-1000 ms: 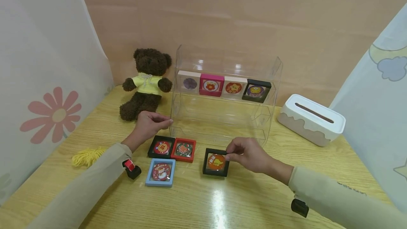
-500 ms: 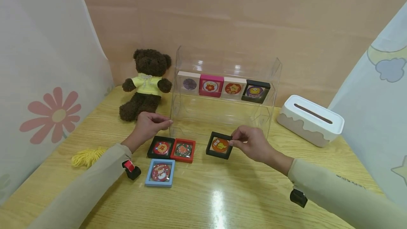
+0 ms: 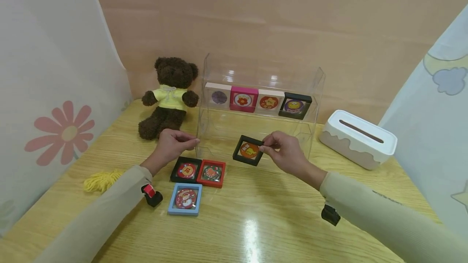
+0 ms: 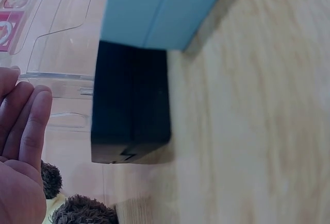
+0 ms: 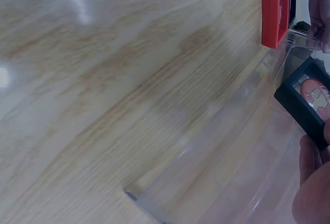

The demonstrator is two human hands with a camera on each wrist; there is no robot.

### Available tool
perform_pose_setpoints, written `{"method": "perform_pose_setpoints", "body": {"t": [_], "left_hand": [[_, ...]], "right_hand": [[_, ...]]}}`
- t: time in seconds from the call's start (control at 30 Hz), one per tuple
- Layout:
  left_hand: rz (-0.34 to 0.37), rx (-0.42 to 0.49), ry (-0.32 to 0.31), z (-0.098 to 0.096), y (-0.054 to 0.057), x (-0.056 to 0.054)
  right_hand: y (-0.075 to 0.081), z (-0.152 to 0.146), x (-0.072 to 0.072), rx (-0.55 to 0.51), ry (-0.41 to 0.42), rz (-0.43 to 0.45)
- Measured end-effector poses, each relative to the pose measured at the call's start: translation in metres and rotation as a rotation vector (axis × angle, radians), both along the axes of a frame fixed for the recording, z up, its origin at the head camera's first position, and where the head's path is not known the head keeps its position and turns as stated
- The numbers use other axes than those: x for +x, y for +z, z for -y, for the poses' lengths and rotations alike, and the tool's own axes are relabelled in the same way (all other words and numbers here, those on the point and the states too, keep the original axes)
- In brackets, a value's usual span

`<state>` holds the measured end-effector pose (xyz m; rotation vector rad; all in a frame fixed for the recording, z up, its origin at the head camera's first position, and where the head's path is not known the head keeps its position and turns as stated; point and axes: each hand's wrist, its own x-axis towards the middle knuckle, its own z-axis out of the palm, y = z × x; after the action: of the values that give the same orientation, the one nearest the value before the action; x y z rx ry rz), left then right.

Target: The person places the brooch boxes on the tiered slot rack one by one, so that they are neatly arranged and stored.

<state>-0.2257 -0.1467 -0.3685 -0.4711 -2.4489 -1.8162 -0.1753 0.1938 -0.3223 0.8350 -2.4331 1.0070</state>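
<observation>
My right hand (image 3: 287, 153) pinches the right edge of a black square display frame (image 3: 248, 150) with an orange round badge inside. The frame is tilted in front of the lower tier of a clear acrylic display stand (image 3: 256, 127). At the stand's left side, my left hand (image 3: 173, 145) pinches its edge between thumb and fingertips. Just below that hand lie a black frame (image 3: 186, 169) and a red frame (image 3: 211, 173) side by side, with a light blue frame (image 3: 185, 199) nearer me. Each holds a round badge.
Several framed badges line the stand's upper tier, among them a pink frame (image 3: 243, 99). A brown teddy bear (image 3: 172, 96) in a yellow top sits left of the stand. Yellow yarn (image 3: 102, 180) lies at the left, and a tissue box (image 3: 357, 139) stands at the right.
My right hand has raised the black frame with the orange badge from near the tabletop and carried it back toward the stand's lower tier. My left hand has stayed at the stand's edge.
</observation>
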Motion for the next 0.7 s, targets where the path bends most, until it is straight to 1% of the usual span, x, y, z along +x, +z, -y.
{"method": "perform_pose_setpoints", "body": {"t": [0.07,0.2,0.3,0.5,0.6,0.7], "left_hand": [[-0.005,-0.007,0.0,0.001,0.0,0.0],[-0.012,-0.014,-0.001,0.001,0.001,0.0],[-0.004,-0.016,0.0,0.002,0.0,0.001],[-0.014,-0.026,-0.006,0.001,0.0,-0.001],[-0.007,-0.019,-0.006,0.001,0.003,0.0],[0.009,-0.013,-0.009,-0.001,0.01,0.006]], "right_hand": [[0.002,0.005,-0.004,-0.006,-0.009,-0.013],[0.009,0.013,-0.011,-0.012,-0.018,-0.079],[0.014,0.019,-0.018,-0.011,-0.029,-0.12],[0.025,0.03,-0.028,-0.031,-0.053,-0.163],[0.029,0.037,-0.031,-0.048,-0.056,-0.175],[0.031,0.044,-0.034,-0.057,-0.068,-0.189]]}}
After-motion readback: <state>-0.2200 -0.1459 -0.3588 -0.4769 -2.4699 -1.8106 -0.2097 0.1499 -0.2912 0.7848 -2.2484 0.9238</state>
